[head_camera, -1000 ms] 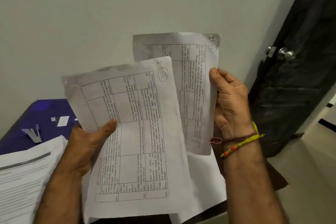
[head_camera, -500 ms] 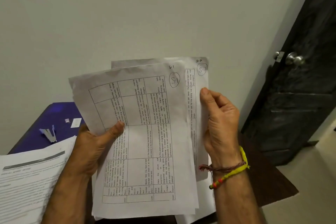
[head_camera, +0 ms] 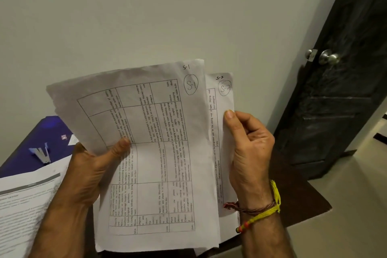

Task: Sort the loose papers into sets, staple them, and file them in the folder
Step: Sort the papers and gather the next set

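We are holding up two printed sheets in front of a pale wall. Our left hand [head_camera: 88, 174] is gripping the sheet marked S-1 [head_camera: 159, 153], thumb pressing across its front and the fingers curled out of sight behind it. This sheet is our landmark: it is standing upright, tilted a little to the left, with its table of text running sideways. Just to the right of it, and partly tucked behind its right edge, we are holding the sheet marked S-7 [head_camera: 225, 115] with our right hand [head_camera: 249, 153], pinching its right edge between the thumb and curled fingers. A yellow thread band [head_camera: 270, 209] is circling that wrist. To the lower left of the S-1 sheet a stack of papers [head_camera: 23, 205] is lying on the surface, and beyond it a blue folder [head_camera: 25, 148] is lying flat with a stapler [head_camera: 41, 154] resting on it. Far to the right of the S-1 sheet a dark door [head_camera: 339, 111] is standing with its metal knob [head_camera: 327, 56].
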